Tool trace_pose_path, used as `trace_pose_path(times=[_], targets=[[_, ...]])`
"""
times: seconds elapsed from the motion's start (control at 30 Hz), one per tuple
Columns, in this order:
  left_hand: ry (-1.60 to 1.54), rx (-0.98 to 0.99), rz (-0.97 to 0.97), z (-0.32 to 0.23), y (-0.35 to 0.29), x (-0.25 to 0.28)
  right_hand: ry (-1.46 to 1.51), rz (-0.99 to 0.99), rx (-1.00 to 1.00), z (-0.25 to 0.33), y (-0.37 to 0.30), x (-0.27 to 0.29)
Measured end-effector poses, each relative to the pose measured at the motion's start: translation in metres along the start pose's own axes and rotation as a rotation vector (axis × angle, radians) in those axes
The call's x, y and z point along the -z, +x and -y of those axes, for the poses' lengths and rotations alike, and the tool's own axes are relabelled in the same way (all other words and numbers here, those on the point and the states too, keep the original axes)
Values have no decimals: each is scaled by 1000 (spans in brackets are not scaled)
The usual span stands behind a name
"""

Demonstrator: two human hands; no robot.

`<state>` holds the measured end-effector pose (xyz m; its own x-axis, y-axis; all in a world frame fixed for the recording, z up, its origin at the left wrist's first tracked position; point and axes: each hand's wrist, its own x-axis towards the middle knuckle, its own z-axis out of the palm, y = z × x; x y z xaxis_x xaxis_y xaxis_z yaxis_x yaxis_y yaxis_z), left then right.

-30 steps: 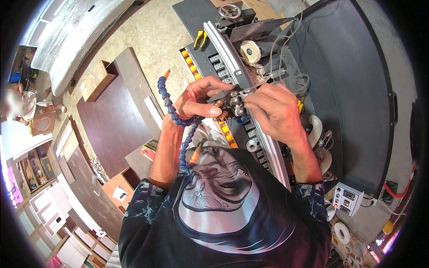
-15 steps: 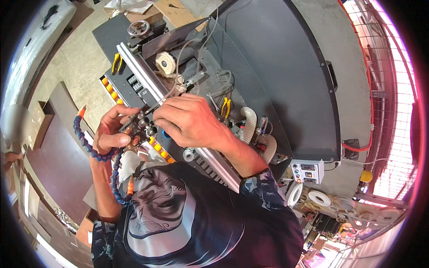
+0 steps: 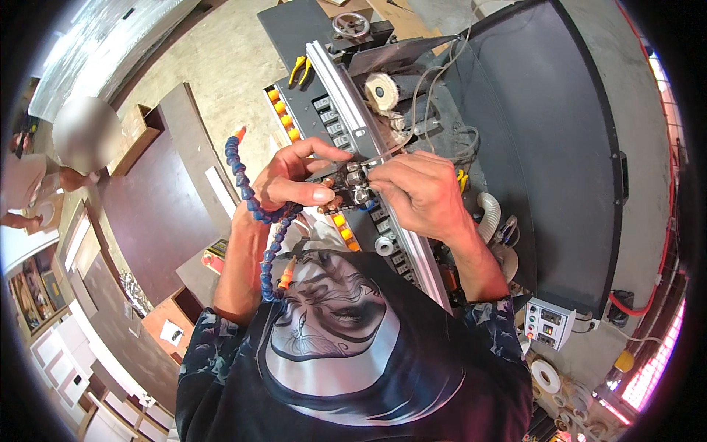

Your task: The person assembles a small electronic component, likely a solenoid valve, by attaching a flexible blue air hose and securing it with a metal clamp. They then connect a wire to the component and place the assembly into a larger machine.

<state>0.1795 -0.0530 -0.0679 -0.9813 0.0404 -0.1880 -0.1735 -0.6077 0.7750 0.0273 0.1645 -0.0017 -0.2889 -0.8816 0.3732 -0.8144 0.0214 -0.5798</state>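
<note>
My left hand (image 3: pixel 294 177) is closed round a small dark metal block with shiny fittings (image 3: pixel 355 180), thumb on its near side. Two blue segmented coolant hoses (image 3: pixel 234 166) with orange nozzles come off the block, one curving up on the left and the other down toward my shirt. At the block's right side my right hand (image 3: pixel 420 193) is closed in a pinch; its fingertips hide what they grip. A thin clear tube (image 3: pixel 388 152) runs to the block just above those fingers. Beneath both hands lies the machine's long metal rail (image 3: pixel 346 96).
Yellow-handled pliers (image 3: pixel 300 71) lie on the machine bed, left of the rail. Orange rollers (image 3: pixel 280 107) line its edge. Beyond stand a cloth buffing wheel (image 3: pixel 381 92), a handwheel (image 3: pixel 351 25) and a raised dark cover (image 3: pixel 545 140). A control box (image 3: pixel 549 324) sits right. Another person stands far left.
My head has turned, so the whole scene sits farther right in the view. Both hands stay at the block, which now shows its fittings more plainly.
</note>
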Motion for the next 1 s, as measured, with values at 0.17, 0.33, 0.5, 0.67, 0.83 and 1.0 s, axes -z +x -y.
trace_pose_path(times=[0.17,0.33,0.5,0.67,0.83,1.0], targets=[[-33,-5,57,-1,-3,4,-8,-8,9,2,0,-2],[-26,1,58,2,-4,5,-12,10,5,3,-3,-4],[10,10,36,0,-2,3,-9,-7,-3,1,-5,-6],[-12,15,32,-2,-1,-1,55,-25,-52,-1,-8,-8],[-20,24,9,-6,-2,-6,103,-66,-100,-1,-10,-11],[18,27,18,-5,0,-5,132,-77,-99,-3,-13,-12]])
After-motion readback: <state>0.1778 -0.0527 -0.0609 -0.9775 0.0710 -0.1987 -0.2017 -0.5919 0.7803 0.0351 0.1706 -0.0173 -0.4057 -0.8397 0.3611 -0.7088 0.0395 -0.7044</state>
